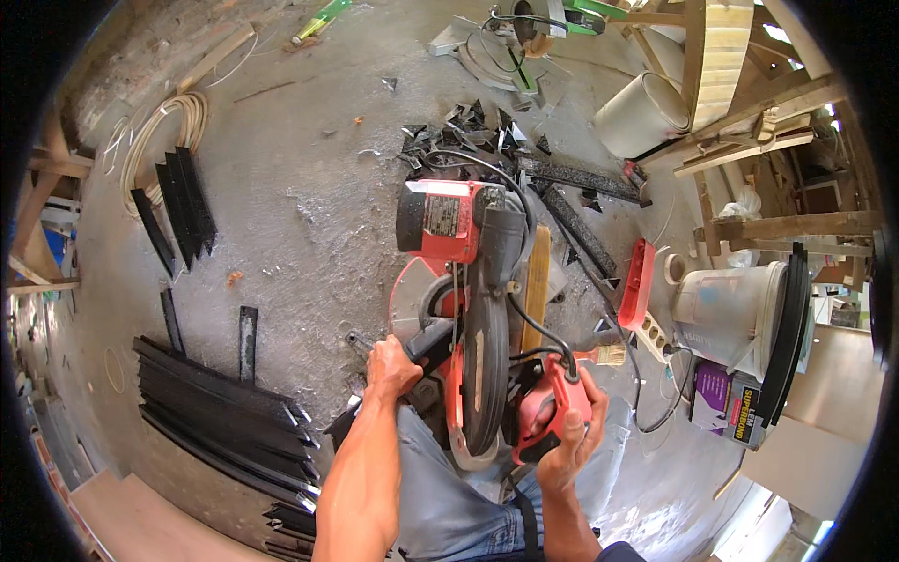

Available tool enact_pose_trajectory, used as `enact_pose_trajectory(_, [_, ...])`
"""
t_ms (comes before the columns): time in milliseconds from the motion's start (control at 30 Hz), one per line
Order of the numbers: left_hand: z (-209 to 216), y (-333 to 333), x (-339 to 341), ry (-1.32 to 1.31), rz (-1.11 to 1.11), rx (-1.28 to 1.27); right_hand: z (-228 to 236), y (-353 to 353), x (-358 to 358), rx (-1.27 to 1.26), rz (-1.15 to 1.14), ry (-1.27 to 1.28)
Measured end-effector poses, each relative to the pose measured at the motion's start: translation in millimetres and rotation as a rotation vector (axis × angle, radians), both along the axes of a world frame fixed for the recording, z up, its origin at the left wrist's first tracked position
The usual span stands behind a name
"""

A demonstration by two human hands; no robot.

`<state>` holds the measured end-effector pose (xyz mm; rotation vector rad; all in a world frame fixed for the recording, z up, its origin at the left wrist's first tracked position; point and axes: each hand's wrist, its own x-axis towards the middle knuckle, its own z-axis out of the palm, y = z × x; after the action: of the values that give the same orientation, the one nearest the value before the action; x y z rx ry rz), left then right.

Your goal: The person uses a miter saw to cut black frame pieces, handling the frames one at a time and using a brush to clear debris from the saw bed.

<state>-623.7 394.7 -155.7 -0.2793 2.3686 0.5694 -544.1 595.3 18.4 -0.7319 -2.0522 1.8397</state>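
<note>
A red and black chop saw [485,365] stands on the floor between my legs, its motor [440,220] facing away from me. My right hand [569,445] is wrapped around the saw's red handle [552,412], to the right of the wheel guard. On the left side, the closed fingers of my left hand [391,367] press on a dark metal bar [433,354] at the saw's base, close to the red guard [415,295]. The hand and saw hide most of that bar. Black angled offcuts [468,126] lie heaped beyond the motor.
Long black metal strips [225,412] are stacked at left, with shorter ones [187,201] near a coiled cable [169,131]. At right are a white bucket [721,309], a purple and grey box [726,403], a power strip [653,337] and a paintbrush [609,355]. Wooden scaffolding [740,122] rises behind.
</note>
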Motion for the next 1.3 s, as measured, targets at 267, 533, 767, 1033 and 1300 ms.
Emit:
enact_pose_trajectory(267, [-0.7, -0.1, -1.3, -0.015, -0.014, 0.006, -12.3, 2.7, 11.5, 0.005, -0.045, -0.076])
enact_pose_trajectory(533, [-9.0, -2.9, -2.1, -0.051, -0.051, -0.029, -16.0, 3.1, 18.5, -0.035, -0.073, -0.086])
enact_pose_trajectory(767, [-7.2, -3.3, 3.8, 0.049, -0.029, -0.022, -13.1, -1.1, 23.4, -0.056, -0.087, -0.146])
enact_pose_trajectory(1033, [-9.0, -3.6, 4.0, 0.094, -0.047, -0.012, -15.7, 4.8, 31.4, -0.079, -0.012, -0.125])
enact_pose_trajectory(1300, [-13.2, -8.3, 5.2, 0.041, -0.103, -0.016, -15.4, 8.3, 37.6, -0.049, 0.03, -0.148])
